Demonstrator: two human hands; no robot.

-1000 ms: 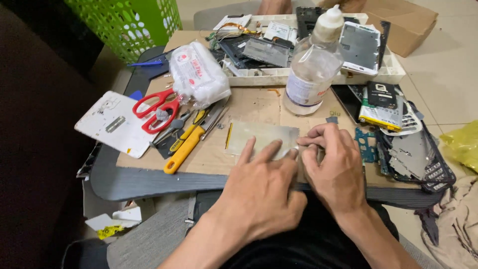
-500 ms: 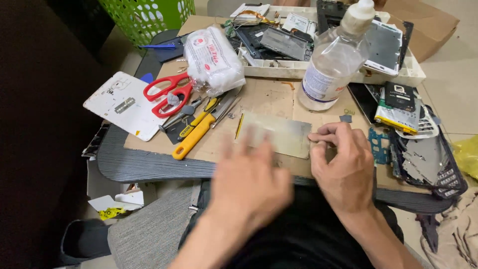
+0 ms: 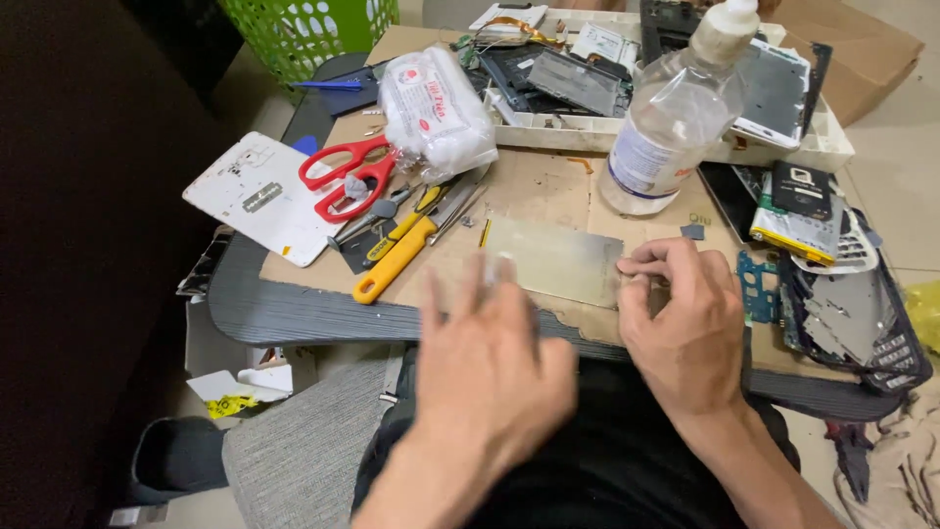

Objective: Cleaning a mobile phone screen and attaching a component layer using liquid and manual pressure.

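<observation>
A white tray (image 3: 832, 152) was seen holding phone parts behind a clear bottle (image 3: 666, 132), while a thin metal plate (image 3: 558, 260) on the board was pinched at its edge by the right hand (image 3: 685, 333), the blurred left hand (image 3: 490, 362) hovering with fingers spread, grasping nothing.

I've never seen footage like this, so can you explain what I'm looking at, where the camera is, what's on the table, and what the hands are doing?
There is no machine here: a person works with two bare hands, filmed by one camera worn on the head, looking down. The left hand is blurred, fingers spread, by a thin grey metal plate on a brown board. The right hand rests at the plate's right edge, fingers curled; whether it pinches something cannot be told. Around lie red scissors, a yellow-handled knife, a clear bottle, a wrapped white pack and a white tray of phone parts.
</observation>
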